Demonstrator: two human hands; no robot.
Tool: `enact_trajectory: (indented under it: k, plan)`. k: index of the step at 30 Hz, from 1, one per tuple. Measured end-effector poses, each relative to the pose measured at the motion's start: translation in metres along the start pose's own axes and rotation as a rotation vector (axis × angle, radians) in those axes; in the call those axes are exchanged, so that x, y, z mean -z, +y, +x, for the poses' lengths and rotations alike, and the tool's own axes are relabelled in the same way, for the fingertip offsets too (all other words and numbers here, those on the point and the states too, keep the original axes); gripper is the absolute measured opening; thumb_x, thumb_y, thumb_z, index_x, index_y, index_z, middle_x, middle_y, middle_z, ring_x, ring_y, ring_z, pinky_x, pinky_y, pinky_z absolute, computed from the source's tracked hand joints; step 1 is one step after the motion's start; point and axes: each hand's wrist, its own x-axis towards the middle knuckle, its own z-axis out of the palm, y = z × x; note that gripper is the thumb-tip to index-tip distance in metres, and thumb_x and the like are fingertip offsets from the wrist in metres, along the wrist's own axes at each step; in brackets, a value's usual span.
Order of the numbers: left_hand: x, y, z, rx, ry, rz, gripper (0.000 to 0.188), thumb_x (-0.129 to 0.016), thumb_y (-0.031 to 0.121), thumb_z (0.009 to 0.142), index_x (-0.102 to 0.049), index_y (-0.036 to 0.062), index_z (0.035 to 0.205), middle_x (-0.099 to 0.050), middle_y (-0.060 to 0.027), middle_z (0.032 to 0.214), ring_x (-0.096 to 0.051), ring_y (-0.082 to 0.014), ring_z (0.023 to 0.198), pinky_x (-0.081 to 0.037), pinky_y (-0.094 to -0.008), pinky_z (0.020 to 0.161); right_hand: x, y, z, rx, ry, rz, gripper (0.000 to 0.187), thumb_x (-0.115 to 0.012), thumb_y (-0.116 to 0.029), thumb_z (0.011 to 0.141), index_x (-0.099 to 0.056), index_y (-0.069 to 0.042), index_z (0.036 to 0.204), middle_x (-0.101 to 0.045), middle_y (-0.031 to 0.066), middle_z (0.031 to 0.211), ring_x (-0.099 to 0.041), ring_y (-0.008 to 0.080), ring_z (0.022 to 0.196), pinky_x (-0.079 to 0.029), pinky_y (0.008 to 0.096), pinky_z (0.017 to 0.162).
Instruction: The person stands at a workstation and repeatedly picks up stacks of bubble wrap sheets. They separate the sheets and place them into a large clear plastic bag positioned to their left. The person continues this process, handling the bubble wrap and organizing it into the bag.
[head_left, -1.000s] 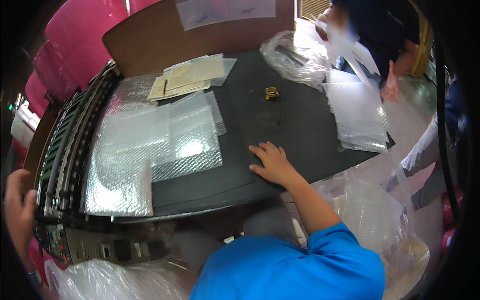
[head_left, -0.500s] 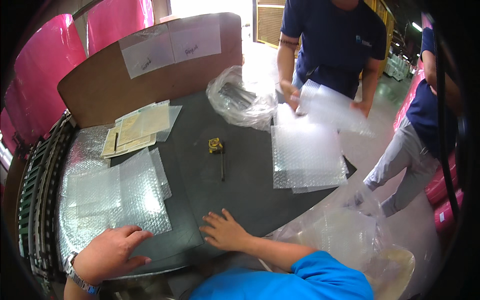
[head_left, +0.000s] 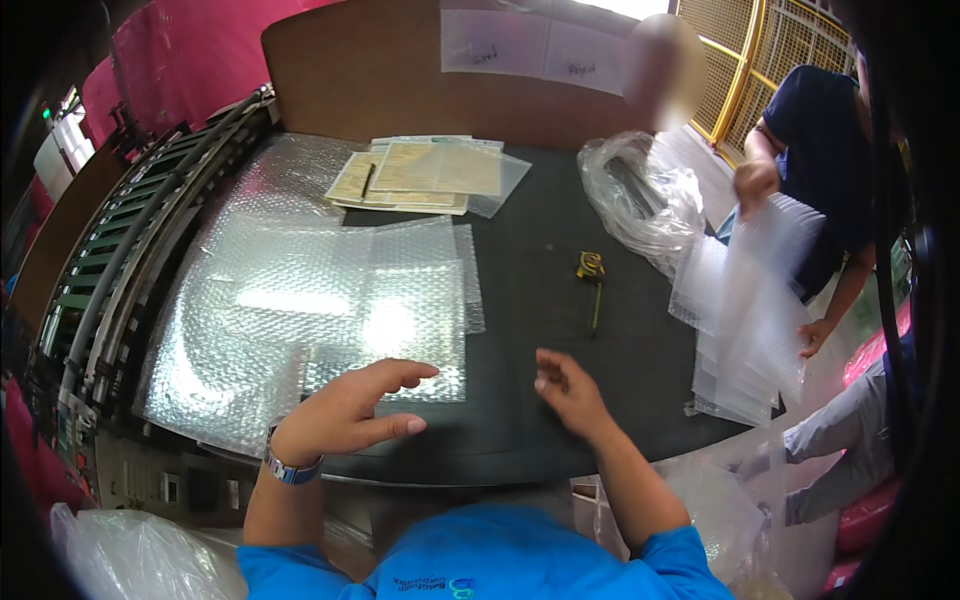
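Left hand (head_left: 350,405) raised over the near right corner of the bubble wrap (head_left: 390,285), thumb and fingers apart, nothing held. Metal watch (head_left: 293,470) on that wrist. Right hand (head_left: 572,395) over bare black worktop (head_left: 520,250), right of the wrap; fingers loosely curled, apart from thumb, nothing held. Bubble wrap lies flat on the left half: one big sheet alongside the roller machine (head_left: 150,235), smaller sheets overlapping it on its right. Far side of these: yellowish papers (head_left: 415,170), pen (head_left: 368,180) on top. Tape measure (head_left: 590,265), yellow and black, farther off than the right hand. Far right: crumpled clear bag (head_left: 640,190); nearer, fanned clear sheets (head_left: 725,375) at the worktop's right edge. Co-worker's hand (head_left: 757,187) there grips blurred sheets.
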Motion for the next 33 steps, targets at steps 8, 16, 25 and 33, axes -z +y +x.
enact_trajectory:
  k: [8,16,25,33]
  plan:
    - [0.055,0.0,-0.077,0.056,0.363,-0.064,0.041,-0.066,0.017,0.073,-0.052,0.0024,0.109,-0.057,-0.0096,0.098,-0.055,-0.0167,0.084,-0.044,-0.0285,0.072,-0.059,-0.015,0.133,-0.352,0.071,0.275,0.069,-0.057,-0.037,0.08,-0.022,-0.007,0.133,-0.043,0.0169,0.117,-0.046,0.0201,0.098,-0.041,0.0326,0.076]
    - [0.159,-0.096,-0.066,0.192,0.822,0.705,0.046,-0.06,0.024,0.076,-0.047,0.0025,0.115,-0.049,-0.0181,0.114,-0.048,-0.0299,0.105,-0.039,-0.0375,0.087,-0.077,-0.004,0.172,-0.467,0.002,0.471,0.091,-0.061,-0.041,0.076,-0.003,-0.006,0.136,-0.03,0.0226,0.128,-0.042,0.0319,0.111,-0.041,0.0442,0.084]
    - [0.176,-0.206,-0.036,1.118,0.522,1.063,0.085,-0.047,0.065,0.071,-0.025,0.011,0.134,-0.013,-0.0267,0.138,-0.005,-0.034,0.131,-0.006,-0.0603,0.098,-0.104,-0.007,0.146,-0.292,0.093,0.55,0.104,-0.067,-0.042,0.071,0.006,-0.004,0.135,-0.014,0.0229,0.137,-0.015,0.0336,0.128,-0.022,0.0446,0.101]
    - [0.044,-0.263,0.038,0.28,0.521,-0.264,0.049,-0.05,0.038,0.081,-0.041,0.0096,0.12,-0.046,-0.0175,0.118,-0.041,-0.0268,0.114,-0.021,-0.0462,0.1,-0.062,-0.005,0.116,-0.24,0.15,0.605,0.063,-0.066,-0.005,0.069,-0.03,-0.003,0.121,-0.049,0.016,0.108,-0.055,0.0297,0.095,-0.048,0.0475,0.078]
